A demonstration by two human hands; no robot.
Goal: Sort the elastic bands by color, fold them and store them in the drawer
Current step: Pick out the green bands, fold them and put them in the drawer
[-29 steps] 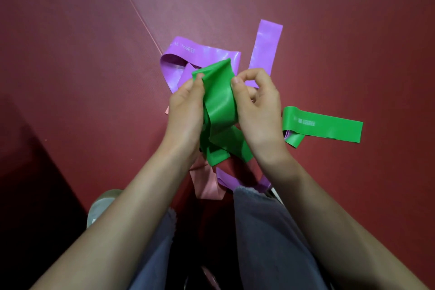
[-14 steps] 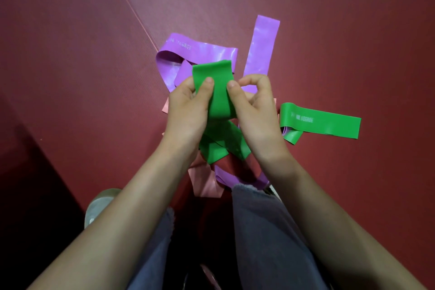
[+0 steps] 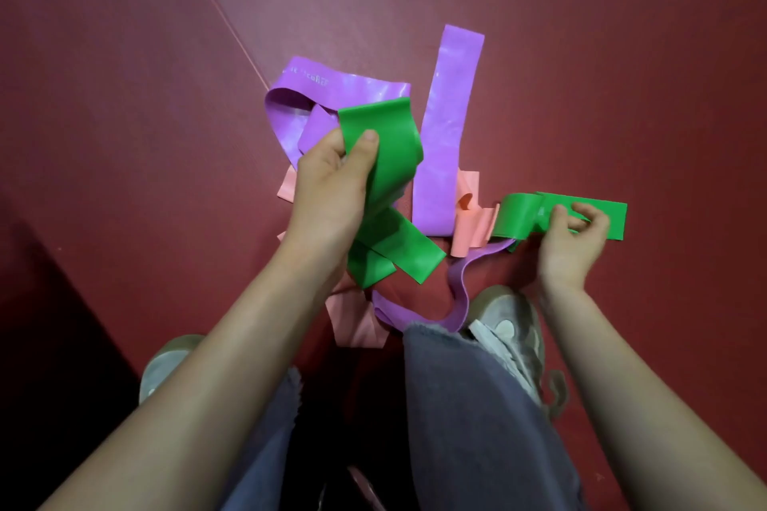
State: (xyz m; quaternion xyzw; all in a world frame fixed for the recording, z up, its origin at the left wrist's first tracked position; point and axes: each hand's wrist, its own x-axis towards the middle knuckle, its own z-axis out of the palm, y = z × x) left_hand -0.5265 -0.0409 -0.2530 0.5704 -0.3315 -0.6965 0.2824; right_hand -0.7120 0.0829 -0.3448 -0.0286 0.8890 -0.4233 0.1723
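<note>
My left hand (image 3: 332, 183) is shut on a bunch of green elastic bands (image 3: 388, 162), held above the pile with their loose ends hanging down toward me. My right hand (image 3: 575, 236) pinches a second green band (image 3: 523, 216) that lies on the floor at the right. Under and behind the hands lie purple bands, one looped (image 3: 328, 87) and one straight (image 3: 446, 129). Pink bands (image 3: 471, 228) lie flat beneath them, partly covered. No drawer is in view.
The bands lie on a dark red mat floor (image 3: 581, 54) with a thin seam (image 3: 224, 21) running diagonally at the left. My grey trouser legs (image 3: 477, 407) and pale sneakers (image 3: 510, 328) are at the bottom. A darker strip (image 3: 50, 344) borders the left.
My right hand has let go of the green bunch and moved right onto the green band on the floor. My left hand alone holds the bunch.
</note>
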